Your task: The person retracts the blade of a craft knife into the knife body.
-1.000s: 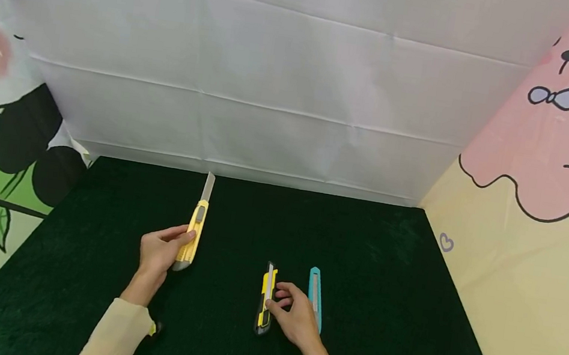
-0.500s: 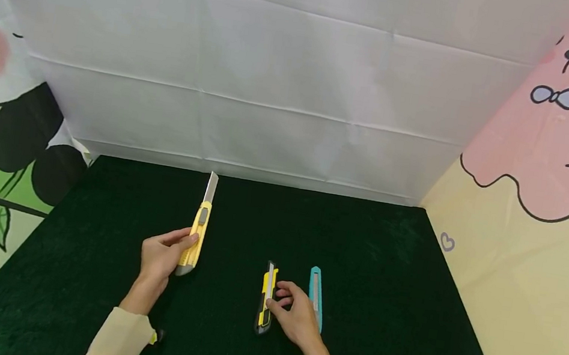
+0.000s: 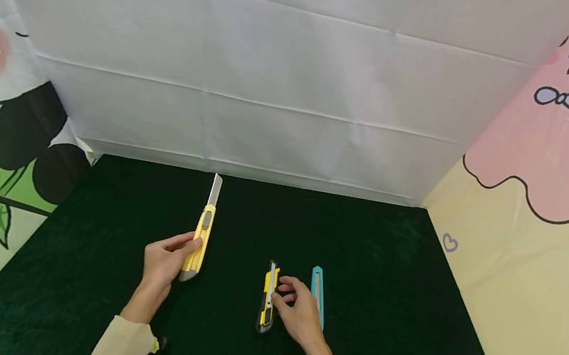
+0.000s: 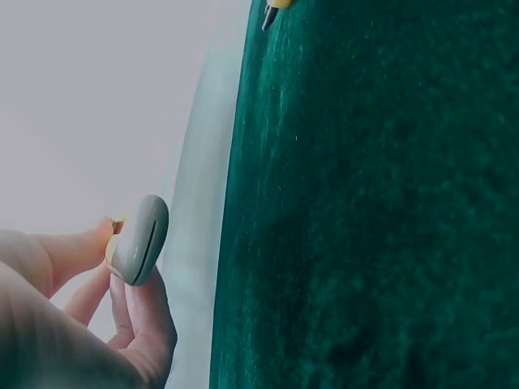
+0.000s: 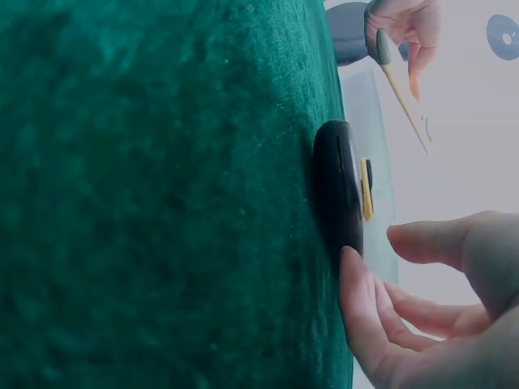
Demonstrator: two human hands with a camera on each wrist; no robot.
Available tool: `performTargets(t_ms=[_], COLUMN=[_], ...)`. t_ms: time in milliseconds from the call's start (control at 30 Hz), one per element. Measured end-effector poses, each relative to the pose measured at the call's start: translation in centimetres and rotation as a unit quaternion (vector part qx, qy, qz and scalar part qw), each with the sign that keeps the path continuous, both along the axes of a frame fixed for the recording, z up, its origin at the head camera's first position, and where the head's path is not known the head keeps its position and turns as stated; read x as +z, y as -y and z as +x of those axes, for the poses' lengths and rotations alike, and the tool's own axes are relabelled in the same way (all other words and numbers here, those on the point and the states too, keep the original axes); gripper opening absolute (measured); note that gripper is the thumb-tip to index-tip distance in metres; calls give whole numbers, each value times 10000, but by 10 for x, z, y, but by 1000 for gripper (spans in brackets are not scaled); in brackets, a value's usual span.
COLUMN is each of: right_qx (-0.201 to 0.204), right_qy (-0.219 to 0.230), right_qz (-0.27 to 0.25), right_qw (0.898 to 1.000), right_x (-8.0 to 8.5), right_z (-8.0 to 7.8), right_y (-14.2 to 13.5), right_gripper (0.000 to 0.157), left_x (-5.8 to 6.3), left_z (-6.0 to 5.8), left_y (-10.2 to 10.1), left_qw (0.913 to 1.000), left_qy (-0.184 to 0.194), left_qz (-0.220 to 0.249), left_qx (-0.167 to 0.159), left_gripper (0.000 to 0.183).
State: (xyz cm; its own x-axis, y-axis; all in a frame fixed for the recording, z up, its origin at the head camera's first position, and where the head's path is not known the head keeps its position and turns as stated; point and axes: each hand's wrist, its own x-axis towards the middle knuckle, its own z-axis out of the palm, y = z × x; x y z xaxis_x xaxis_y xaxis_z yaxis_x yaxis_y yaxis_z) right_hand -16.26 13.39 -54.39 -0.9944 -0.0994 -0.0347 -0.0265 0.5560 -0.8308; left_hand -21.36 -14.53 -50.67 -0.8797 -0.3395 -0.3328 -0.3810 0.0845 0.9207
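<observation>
My left hand [image 3: 160,260] holds a yellow utility knife [image 3: 202,239] above the table, pinched between thumb and fingers. Its long blade is out and points away from me; the grey end cap [image 4: 144,239] faces the left wrist camera. A yellow-and-black utility knife [image 3: 268,299] lies on the green cloth, beside my right hand [image 3: 300,316]. In the right wrist view a fingertip [image 5: 351,259] touches or nearly touches that knife's side, while the thumb [image 5: 430,241] stays apart from it. The right hand partly covers a turquoise utility knife [image 3: 318,291] lying farther right.
Dark green cloth [image 3: 375,348] covers the table. A white fabric wall [image 3: 289,63] rises at the back, with printed cartoon panels on both sides. A small dark and yellow-green item [image 3: 158,344] shows at my left sleeve.
My left hand has drifted slightly right and toward me with the yellow utility knife. The right hand stays beside the yellow-and-black knife, its fingers shifted only a little.
</observation>
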Motion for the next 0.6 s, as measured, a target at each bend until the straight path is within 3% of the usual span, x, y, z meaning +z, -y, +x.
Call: performTargets(t_ms=[200, 600], right_qx=[-17, -68], right_qy=[-338, -387], right_qz=[-41, -443], right_qw=[9994, 9982], right_x=[5, 11], right_z=[-1, -5], right_y=[3, 12], right_gripper=[37, 32], left_x=[0, -2], left_z=[5, 19], left_y=[0, -8], left_qw=[10000, 9996], left_qy=[40, 17], left_qz=[72, 277], left_qx=[-34, -41], left_gripper=[46, 45])
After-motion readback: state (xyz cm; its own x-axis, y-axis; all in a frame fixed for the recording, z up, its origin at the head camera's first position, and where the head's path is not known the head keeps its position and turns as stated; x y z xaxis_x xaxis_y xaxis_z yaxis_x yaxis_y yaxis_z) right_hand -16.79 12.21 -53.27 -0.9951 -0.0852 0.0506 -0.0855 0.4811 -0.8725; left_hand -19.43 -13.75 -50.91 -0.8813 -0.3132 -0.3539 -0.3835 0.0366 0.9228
